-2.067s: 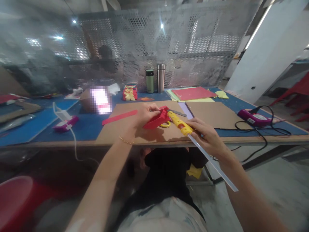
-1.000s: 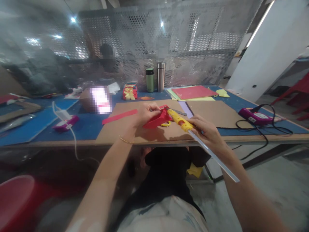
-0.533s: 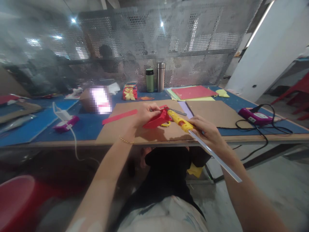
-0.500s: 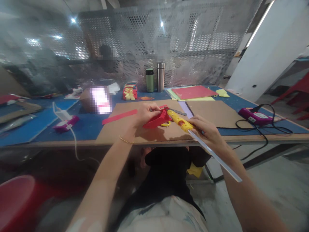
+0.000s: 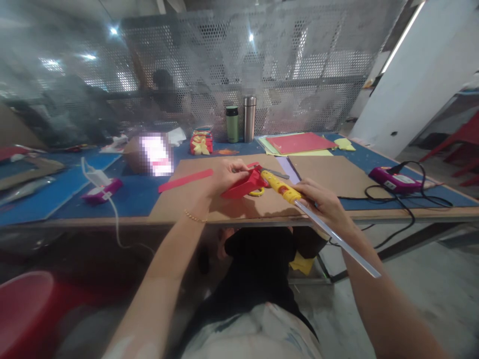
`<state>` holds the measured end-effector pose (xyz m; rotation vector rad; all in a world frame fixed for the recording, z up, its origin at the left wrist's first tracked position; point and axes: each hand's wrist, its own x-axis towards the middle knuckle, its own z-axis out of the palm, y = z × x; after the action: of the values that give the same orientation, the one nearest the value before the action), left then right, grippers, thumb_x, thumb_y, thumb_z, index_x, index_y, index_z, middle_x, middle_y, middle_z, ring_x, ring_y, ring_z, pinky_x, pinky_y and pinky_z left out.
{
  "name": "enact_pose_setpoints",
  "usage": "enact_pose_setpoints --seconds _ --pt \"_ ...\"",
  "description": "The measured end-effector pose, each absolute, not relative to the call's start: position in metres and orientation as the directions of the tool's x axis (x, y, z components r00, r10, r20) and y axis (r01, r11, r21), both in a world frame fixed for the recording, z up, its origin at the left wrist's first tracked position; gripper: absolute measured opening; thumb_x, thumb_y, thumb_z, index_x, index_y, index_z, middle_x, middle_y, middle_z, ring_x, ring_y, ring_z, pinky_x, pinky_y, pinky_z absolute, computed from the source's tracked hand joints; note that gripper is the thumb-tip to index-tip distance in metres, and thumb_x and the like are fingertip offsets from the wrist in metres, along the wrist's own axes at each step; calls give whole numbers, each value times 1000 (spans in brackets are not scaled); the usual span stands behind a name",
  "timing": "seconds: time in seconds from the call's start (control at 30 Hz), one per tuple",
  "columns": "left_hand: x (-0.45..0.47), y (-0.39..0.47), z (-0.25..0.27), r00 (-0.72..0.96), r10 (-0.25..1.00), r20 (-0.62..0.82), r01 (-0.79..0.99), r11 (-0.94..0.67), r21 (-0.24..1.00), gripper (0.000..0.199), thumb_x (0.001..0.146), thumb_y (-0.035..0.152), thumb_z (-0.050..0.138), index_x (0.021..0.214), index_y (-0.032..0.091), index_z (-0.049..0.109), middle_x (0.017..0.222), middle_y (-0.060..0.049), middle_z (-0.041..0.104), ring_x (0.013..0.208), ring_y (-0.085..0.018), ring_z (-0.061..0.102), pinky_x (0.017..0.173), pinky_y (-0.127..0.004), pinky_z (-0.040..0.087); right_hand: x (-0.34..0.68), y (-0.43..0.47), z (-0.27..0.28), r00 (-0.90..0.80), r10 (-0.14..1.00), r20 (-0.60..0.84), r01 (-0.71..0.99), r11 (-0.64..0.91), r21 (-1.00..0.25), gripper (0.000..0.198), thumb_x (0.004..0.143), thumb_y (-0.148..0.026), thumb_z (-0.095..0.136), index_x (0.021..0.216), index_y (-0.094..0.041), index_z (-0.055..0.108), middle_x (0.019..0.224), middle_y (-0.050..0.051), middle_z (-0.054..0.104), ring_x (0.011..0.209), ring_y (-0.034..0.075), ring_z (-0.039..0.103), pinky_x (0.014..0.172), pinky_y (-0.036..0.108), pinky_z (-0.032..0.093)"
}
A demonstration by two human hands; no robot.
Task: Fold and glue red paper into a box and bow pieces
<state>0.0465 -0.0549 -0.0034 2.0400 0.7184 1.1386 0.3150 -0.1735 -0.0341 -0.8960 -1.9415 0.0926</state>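
My left hand (image 5: 229, 174) pinches a folded red paper piece (image 5: 239, 188) above the brown cardboard (image 5: 194, 204). In my right hand (image 5: 318, 195) is a yellow hot glue gun (image 5: 280, 187), its nozzle end at the right edge of the red paper; whether it touches I cannot tell. A long clear glue stick (image 5: 340, 242) sticks out of the gun's back, slanting down to the right. Partly behind the red paper lie scissors with yellow handles (image 5: 256, 192). A flat red paper strip (image 5: 186, 180) rests on the cardboard, left of my left hand.
Behind stand a green tumbler (image 5: 232, 124), a steel flask (image 5: 249, 119) and a red gift-like box with a yellow bow (image 5: 201, 142). Coloured paper sheets (image 5: 299, 143) lie at the back right. Purple power strips (image 5: 396, 180) with cables sit on both sides. A lit, blurred screen (image 5: 157, 154) stands left.
My right hand has shifted slightly right with the glue gun, and the glue stick's tail has swung right and a little up. My left hand and the red paper look still.
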Motion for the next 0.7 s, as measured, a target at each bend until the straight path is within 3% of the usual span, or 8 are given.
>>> enact_pose_setpoints --seconds 0.5,0.7 --pt "47 -56 -1 431 762 484 84 -567 819 28 84 39 87 75 14 77 76 -7 74 69 -17 70 62 -27 56 321 -177 -32 -266 643 718 568 707 -422 42 109 -54 51 116 -22 77 96 10 69 85 25 67 77 37 56" --pt "47 -63 -1 436 770 466 19 -525 851 34 87 47 85 79 15 77 79 -9 76 73 -19 72 65 -29 59 367 -156 -34 -219 632 743 709 626 -324 40 107 -52 54 121 -23 77 108 14 72 94 29 69 83 42 57"
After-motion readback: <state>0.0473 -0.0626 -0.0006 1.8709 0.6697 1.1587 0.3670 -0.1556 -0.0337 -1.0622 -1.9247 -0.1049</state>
